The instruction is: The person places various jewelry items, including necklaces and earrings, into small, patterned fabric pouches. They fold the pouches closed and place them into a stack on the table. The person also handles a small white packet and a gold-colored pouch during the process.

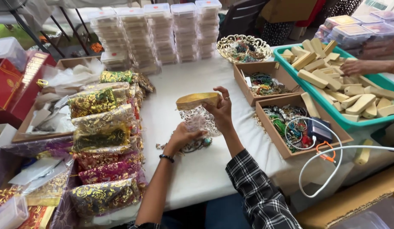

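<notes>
My right hand (221, 111) holds up a sheer pouch with a gold rim (198, 101) over the white table (188, 169), keeping its mouth open. My left hand (182, 136), with a dark band at the wrist, is closed on a beaded bracelet (196, 145) just below the pouch. A plaid sleeve covers my right forearm.
Stacks of gold-patterned organza pouches (104, 140) lie at the left. Clear lidded boxes (163, 32) are stacked at the back. Cardboard boxes of beads (265, 85) (290, 125) and a green tray of pale wooden pieces (337, 85) stand at the right, where another person's hand (358, 66) rests. A white cable (328, 159) loops nearby.
</notes>
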